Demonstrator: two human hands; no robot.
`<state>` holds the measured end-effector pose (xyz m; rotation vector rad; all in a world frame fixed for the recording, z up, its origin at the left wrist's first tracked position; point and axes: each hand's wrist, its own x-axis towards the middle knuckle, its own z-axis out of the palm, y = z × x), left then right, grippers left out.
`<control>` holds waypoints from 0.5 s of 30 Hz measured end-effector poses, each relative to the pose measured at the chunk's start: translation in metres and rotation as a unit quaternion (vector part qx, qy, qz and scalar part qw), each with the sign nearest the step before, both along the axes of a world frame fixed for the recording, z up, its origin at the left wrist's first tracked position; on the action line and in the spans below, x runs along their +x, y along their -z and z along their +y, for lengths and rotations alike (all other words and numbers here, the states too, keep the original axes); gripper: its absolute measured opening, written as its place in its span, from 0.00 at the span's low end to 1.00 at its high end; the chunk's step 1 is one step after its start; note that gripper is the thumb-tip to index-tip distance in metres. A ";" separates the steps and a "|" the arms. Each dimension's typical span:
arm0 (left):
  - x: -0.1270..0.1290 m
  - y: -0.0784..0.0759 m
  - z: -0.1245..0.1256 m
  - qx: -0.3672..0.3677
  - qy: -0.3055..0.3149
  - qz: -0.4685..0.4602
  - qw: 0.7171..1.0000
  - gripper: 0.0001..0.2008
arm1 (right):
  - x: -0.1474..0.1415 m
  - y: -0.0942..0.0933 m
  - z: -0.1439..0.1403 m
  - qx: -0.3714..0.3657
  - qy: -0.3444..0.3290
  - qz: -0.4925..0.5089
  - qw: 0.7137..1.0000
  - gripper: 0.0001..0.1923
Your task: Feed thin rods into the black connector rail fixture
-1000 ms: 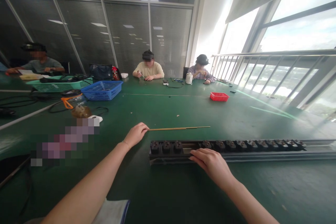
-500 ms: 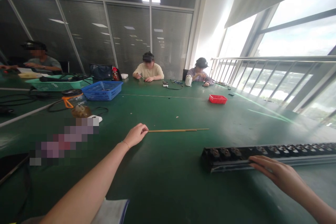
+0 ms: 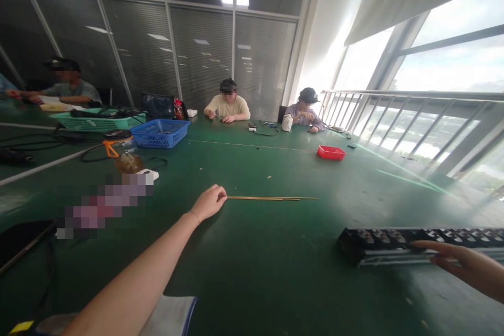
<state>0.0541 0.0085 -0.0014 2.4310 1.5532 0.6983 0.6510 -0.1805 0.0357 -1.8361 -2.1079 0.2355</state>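
Several thin golden-brown sticks point(image 3: 268, 198) lie nearly level across the middle of the green table. My left hand point(image 3: 210, 202) pinches their left ends between closed fingers, and the right ends are uneven in length. To the right, a long black light bar point(image 3: 384, 247) with a row of shiny cups along its top lies on the table, running out of the frame. My right hand point(image 3: 459, 260) grips its near edge, one finger stretched over the top and another lower on the side. The far side of the bar under that hand is hidden.
A red basket point(image 3: 331, 153) stands beyond the sticks. At the left are a blue basket point(image 3: 159, 135), a green basket point(image 3: 96, 121), a lidded jar point(image 3: 125, 152) and cables. People sit along the far side. Papers point(image 3: 173, 312) lie by my left forearm.
The light bar has slid right and slightly nearer, with my right hand moving along with it. My left hand stays on the sticks; the view has shifted slightly.
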 end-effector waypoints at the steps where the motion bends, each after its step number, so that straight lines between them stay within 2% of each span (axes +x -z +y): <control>1: 0.000 0.000 -0.001 0.002 -0.002 -0.001 1.000 0.07 | 0.000 -0.008 0.005 -0.023 0.002 -0.007 1.000 0.24; 3: 0.001 0.000 -0.003 0.005 -0.003 -0.002 1.000 0.08 | -0.016 -0.029 0.016 -0.040 0.002 -0.045 0.998 0.25; 4: 0.002 -0.001 -0.004 0.008 -0.003 -0.001 1.000 0.08 | -0.033 -0.040 0.023 -0.034 -0.004 -0.071 0.997 0.25; 7: 0.004 -0.003 -0.007 0.024 0.003 -0.008 1.000 0.10 | -0.117 -0.070 0.044 0.018 -0.034 -0.132 0.991 0.23; 9: 0.002 -0.004 -0.007 0.048 -0.014 -0.036 0.998 0.11 | -0.184 -0.078 0.060 0.036 -0.075 -0.159 0.984 0.21; 12: -0.006 -0.004 -0.003 0.084 -0.113 -0.083 0.987 0.12 | -0.271 -0.068 0.086 0.032 -0.161 -0.208 0.964 0.15; 15: -0.018 -0.002 0.001 0.065 -0.218 -0.066 0.971 0.10 | -0.327 -0.042 0.112 0.036 -0.190 -0.237 0.952 0.15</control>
